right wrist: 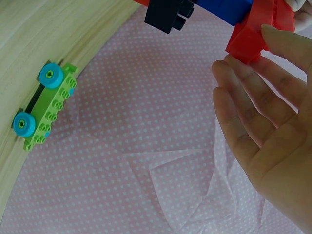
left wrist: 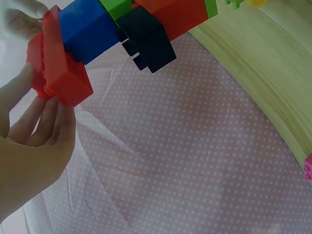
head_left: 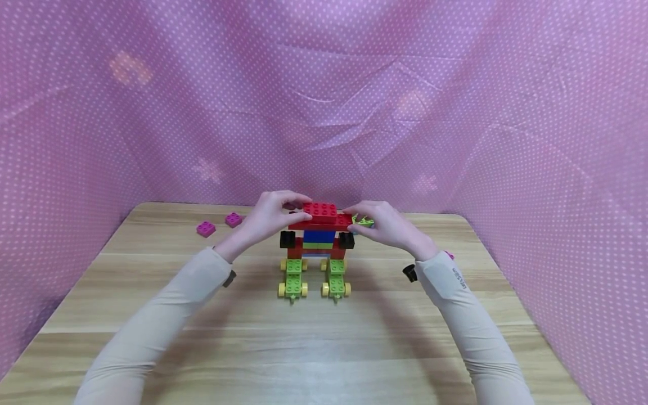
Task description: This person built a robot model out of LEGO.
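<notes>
A stacked toy-brick figure stands on two lime-green wheeled bases (head_left: 336,286). Its top is a red brick (head_left: 321,210) on a longer red brick (head_left: 318,226), above a blue brick (head_left: 319,236). Black bricks (head_left: 287,240) stick out at either side. My left hand (head_left: 265,218) pinches the upper red brick at its left end, thumb on the near side; its fingertips also touch the longer brick in the left wrist view. With thumb and fingers, my right hand (head_left: 387,226) holds the right end of the longer red brick (right wrist: 246,41).
Two magenta bricks (head_left: 206,228) lie on the wooden table (head_left: 314,349) at back left. A lime-green wheeled base with blue wheels (right wrist: 48,105) stands behind my right hand. Part of another magenta piece (head_left: 449,255) shows beside the right wrist. A pink dotted cloth (head_left: 324,124) surrounds the table.
</notes>
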Action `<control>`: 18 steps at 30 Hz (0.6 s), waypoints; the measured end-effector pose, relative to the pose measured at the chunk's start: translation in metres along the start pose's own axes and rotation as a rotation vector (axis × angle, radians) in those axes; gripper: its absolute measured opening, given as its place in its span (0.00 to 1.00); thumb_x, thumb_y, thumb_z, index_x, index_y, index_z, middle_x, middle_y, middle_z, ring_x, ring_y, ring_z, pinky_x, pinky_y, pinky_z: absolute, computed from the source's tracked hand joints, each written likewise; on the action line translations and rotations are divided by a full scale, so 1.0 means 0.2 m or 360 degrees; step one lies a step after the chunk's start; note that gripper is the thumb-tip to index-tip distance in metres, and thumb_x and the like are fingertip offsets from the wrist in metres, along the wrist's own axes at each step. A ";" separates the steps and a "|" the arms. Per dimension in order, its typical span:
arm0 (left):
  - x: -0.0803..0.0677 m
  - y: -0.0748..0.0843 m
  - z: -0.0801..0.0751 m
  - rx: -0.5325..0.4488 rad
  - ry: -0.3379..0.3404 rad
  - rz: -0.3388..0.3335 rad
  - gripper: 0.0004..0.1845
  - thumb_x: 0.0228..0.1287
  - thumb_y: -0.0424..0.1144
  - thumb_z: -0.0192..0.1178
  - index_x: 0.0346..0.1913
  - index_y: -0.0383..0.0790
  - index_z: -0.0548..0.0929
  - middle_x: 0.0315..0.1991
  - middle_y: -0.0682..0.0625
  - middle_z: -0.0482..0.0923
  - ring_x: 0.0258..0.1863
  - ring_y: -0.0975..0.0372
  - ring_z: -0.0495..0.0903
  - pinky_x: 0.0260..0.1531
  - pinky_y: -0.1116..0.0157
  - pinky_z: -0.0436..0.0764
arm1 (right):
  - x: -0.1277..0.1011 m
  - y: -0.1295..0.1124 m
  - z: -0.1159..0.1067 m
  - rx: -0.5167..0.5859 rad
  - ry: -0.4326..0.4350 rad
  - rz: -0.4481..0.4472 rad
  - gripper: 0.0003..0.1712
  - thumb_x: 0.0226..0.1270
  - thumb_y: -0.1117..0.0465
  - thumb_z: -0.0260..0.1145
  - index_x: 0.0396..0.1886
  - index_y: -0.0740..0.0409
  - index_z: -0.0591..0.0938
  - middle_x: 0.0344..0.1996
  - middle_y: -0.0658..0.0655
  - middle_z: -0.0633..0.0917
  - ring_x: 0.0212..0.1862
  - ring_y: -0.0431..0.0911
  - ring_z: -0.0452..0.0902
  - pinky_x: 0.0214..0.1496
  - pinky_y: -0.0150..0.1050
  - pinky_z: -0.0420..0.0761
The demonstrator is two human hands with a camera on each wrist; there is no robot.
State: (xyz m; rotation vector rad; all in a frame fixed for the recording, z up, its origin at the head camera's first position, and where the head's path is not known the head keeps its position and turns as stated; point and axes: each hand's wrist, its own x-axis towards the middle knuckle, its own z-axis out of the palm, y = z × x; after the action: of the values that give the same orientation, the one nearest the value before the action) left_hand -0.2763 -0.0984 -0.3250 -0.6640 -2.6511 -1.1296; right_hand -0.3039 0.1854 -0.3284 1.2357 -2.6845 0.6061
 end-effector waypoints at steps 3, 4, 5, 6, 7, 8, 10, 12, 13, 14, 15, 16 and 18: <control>0.00 0.00 0.01 -0.0004 -0.0016 -0.0012 0.20 0.62 0.43 0.69 0.55 0.42 0.85 0.52 0.46 0.86 0.50 0.56 0.84 0.53 0.56 0.85 | 0.00 0.00 0.00 0.0005 0.0002 -0.0002 0.23 0.67 0.57 0.69 0.60 0.56 0.81 0.52 0.56 0.87 0.46 0.46 0.85 0.48 0.42 0.87; 0.00 0.00 0.01 -0.0003 -0.0023 -0.0020 0.20 0.62 0.44 0.69 0.56 0.42 0.85 0.52 0.46 0.86 0.50 0.56 0.84 0.53 0.57 0.85 | 0.00 0.00 0.00 0.0012 0.0005 -0.0005 0.23 0.67 0.57 0.69 0.60 0.57 0.81 0.52 0.56 0.87 0.47 0.46 0.85 0.48 0.42 0.87; 0.00 0.00 0.01 -0.0003 -0.0029 -0.0026 0.20 0.62 0.44 0.69 0.56 0.42 0.85 0.52 0.46 0.86 0.50 0.56 0.84 0.54 0.56 0.85 | 0.00 0.00 0.00 0.0021 0.0009 -0.0015 0.23 0.67 0.57 0.69 0.59 0.58 0.81 0.52 0.57 0.87 0.47 0.47 0.85 0.49 0.43 0.87; 0.00 0.00 0.01 0.0000 -0.0037 -0.0030 0.20 0.62 0.44 0.69 0.56 0.42 0.85 0.52 0.46 0.86 0.50 0.56 0.84 0.54 0.56 0.84 | 0.01 0.00 0.00 0.0027 0.0014 -0.0018 0.23 0.67 0.56 0.69 0.59 0.58 0.81 0.52 0.57 0.87 0.47 0.47 0.85 0.50 0.43 0.87; 0.00 0.00 0.01 -0.0003 -0.0045 -0.0036 0.20 0.62 0.45 0.69 0.56 0.42 0.84 0.52 0.46 0.86 0.51 0.56 0.83 0.54 0.56 0.84 | 0.01 0.00 -0.01 0.0036 0.0020 -0.0025 0.23 0.67 0.56 0.69 0.59 0.59 0.81 0.52 0.57 0.87 0.48 0.47 0.85 0.51 0.44 0.86; 0.01 0.00 0.01 -0.0003 -0.0052 -0.0041 0.21 0.62 0.45 0.69 0.56 0.42 0.84 0.53 0.46 0.85 0.51 0.56 0.83 0.55 0.56 0.84 | 0.02 0.00 -0.01 0.0054 0.0028 -0.0036 0.23 0.67 0.56 0.68 0.59 0.59 0.81 0.53 0.58 0.87 0.49 0.48 0.85 0.53 0.45 0.86; 0.01 0.00 0.01 0.0003 -0.0063 -0.0034 0.21 0.62 0.45 0.69 0.56 0.42 0.84 0.53 0.46 0.85 0.51 0.56 0.83 0.55 0.56 0.84 | 0.03 -0.02 -0.01 0.0065 0.0035 -0.0036 0.23 0.68 0.54 0.67 0.60 0.59 0.81 0.54 0.57 0.86 0.51 0.49 0.85 0.56 0.46 0.85; 0.01 0.01 0.01 0.0019 -0.0064 -0.0011 0.21 0.62 0.45 0.69 0.56 0.42 0.84 0.53 0.46 0.85 0.51 0.55 0.83 0.55 0.56 0.84 | 0.05 -0.04 -0.02 0.0070 0.0037 -0.0037 0.24 0.70 0.52 0.66 0.61 0.58 0.80 0.56 0.57 0.85 0.53 0.48 0.84 0.59 0.46 0.84; 0.01 0.01 0.01 0.0027 -0.0061 -0.0001 0.21 0.62 0.45 0.69 0.56 0.42 0.84 0.53 0.45 0.85 0.51 0.55 0.83 0.54 0.56 0.84 | 0.06 -0.05 -0.02 0.0081 0.0036 -0.0044 0.24 0.70 0.52 0.66 0.61 0.58 0.80 0.56 0.57 0.85 0.54 0.49 0.84 0.59 0.46 0.83; 0.01 0.01 0.01 0.0037 -0.0058 0.0013 0.21 0.62 0.44 0.69 0.56 0.41 0.84 0.53 0.45 0.85 0.51 0.55 0.84 0.54 0.57 0.84 | 0.08 -0.06 -0.02 0.0084 0.0036 -0.0050 0.24 0.70 0.51 0.65 0.61 0.58 0.80 0.57 0.57 0.85 0.54 0.49 0.84 0.60 0.46 0.83; 0.01 0.01 0.01 0.0046 -0.0055 0.0025 0.21 0.62 0.44 0.69 0.56 0.41 0.84 0.53 0.45 0.85 0.51 0.55 0.84 0.54 0.57 0.84 | 0.09 -0.07 -0.02 0.0079 0.0035 -0.0055 0.24 0.71 0.51 0.65 0.62 0.57 0.79 0.57 0.57 0.84 0.54 0.49 0.84 0.60 0.45 0.83; 0.01 0.01 0.01 0.0055 -0.0053 0.0035 0.21 0.62 0.45 0.69 0.56 0.41 0.84 0.53 0.45 0.85 0.51 0.55 0.84 0.53 0.57 0.84 | 0.10 -0.07 -0.02 0.0084 0.0036 -0.0071 0.24 0.71 0.51 0.64 0.62 0.58 0.79 0.57 0.58 0.84 0.54 0.49 0.84 0.59 0.45 0.84; 0.01 0.01 0.00 0.0064 -0.0062 0.0046 0.21 0.62 0.45 0.69 0.56 0.41 0.84 0.53 0.45 0.85 0.51 0.55 0.84 0.53 0.56 0.85 | 0.11 -0.08 -0.01 0.0094 0.0042 -0.0104 0.23 0.72 0.53 0.64 0.61 0.59 0.80 0.57 0.59 0.84 0.53 0.49 0.85 0.58 0.45 0.84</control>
State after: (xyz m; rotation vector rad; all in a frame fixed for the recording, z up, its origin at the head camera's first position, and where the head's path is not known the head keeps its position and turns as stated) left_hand -0.2775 -0.0963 -0.3242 -0.7214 -2.6801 -1.0631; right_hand -0.3066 0.1607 -0.3144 1.3149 -2.6111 0.6928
